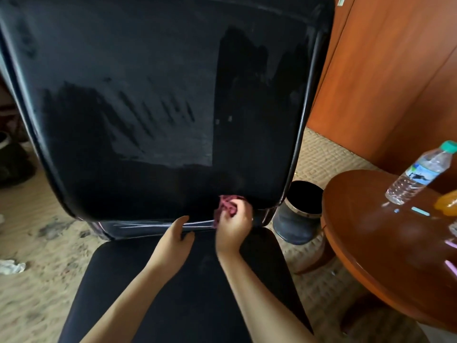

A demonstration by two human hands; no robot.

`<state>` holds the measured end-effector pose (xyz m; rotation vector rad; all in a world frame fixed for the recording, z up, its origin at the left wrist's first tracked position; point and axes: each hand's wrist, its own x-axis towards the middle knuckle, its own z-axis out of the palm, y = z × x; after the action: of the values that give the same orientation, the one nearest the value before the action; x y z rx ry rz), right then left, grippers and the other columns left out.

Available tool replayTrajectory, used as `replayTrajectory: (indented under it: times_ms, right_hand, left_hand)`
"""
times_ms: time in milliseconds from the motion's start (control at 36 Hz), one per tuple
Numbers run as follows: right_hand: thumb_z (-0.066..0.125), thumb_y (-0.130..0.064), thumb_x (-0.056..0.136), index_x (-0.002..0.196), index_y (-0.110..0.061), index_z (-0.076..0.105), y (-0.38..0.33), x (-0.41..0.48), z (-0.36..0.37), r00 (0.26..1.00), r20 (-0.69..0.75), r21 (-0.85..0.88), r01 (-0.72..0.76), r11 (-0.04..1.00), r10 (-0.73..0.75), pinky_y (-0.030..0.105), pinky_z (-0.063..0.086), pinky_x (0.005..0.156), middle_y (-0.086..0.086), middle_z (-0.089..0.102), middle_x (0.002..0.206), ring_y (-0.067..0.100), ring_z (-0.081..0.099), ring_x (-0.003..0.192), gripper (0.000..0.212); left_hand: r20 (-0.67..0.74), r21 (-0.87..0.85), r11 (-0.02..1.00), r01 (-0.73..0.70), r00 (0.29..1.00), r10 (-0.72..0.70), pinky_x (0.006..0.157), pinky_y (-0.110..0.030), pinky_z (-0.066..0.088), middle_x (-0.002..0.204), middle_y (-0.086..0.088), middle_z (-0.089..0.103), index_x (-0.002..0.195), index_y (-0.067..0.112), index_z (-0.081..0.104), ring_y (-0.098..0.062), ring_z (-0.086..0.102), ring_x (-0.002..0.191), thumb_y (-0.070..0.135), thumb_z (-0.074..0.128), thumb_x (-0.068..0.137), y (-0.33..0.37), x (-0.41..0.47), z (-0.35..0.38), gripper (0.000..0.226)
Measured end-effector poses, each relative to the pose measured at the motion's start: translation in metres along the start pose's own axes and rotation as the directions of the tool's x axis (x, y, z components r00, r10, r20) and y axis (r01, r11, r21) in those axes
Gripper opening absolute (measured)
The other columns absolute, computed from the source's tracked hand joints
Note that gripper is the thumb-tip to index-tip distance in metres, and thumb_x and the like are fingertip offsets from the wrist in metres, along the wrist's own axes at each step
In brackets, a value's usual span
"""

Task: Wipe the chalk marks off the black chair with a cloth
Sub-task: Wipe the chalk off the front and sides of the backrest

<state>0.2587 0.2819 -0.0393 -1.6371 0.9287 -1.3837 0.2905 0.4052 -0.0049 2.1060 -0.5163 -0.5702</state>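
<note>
Fingers (228,206) of the right hand (232,227) bunch a red cloth (226,206) against the black chair (148,107) backrest's base; left hand (176,237) fingers, loosely curved, rest beside it.

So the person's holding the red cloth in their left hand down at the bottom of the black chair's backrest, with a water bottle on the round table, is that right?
Not quite: the head view shows the red cloth gripped in the right hand, not the left. The left hand rests at the backrest's lower edge, holding nothing. The rest stands: the cloth is at the bottom of the black chair backrest, and the water bottle is on the round table.
</note>
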Motion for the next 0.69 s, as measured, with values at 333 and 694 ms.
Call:
replayTrajectory:
  times_ms: [333, 694]
  right_hand:
    - [0.062, 0.015, 0.074, 0.083, -0.013, 0.057, 0.022, 0.019, -0.050, 0.986, -0.110, 0.049, -0.117, 0.992, 0.122, 0.032, 0.047, 0.075, 0.008, 0.061, 0.085, 0.020, 0.057, 0.079, 0.030]
    - [0.063, -0.002, 0.090, 0.102, -0.001, 0.062, 0.016, 0.089, -0.095, 0.972, -0.109, -0.055, 0.201, 0.978, -0.206, 0.012, 0.044, 0.084, 0.001, 0.062, 0.098, 0.003, 0.056, 0.093, 0.012]
  left_hand:
    - [0.017, -0.041, 0.998, -0.048, 0.999, 0.048, 0.084, -0.023, 0.036, 0.137, -0.005, 0.050, 0.145, 0.019, 0.036, -0.011, 0.050, 0.105, 0.013, 0.048, 0.096, 0.024, 0.011, 0.019, 0.050]
    - [0.063, -0.056, 0.992, -0.115, 0.991, 0.119, 0.079, -0.013, 0.036, 0.145, 0.004, 0.041, 0.145, 0.022, 0.035, -0.004, 0.049, 0.109, 0.013, 0.046, 0.097, 0.039, 0.017, 0.052, 0.050]
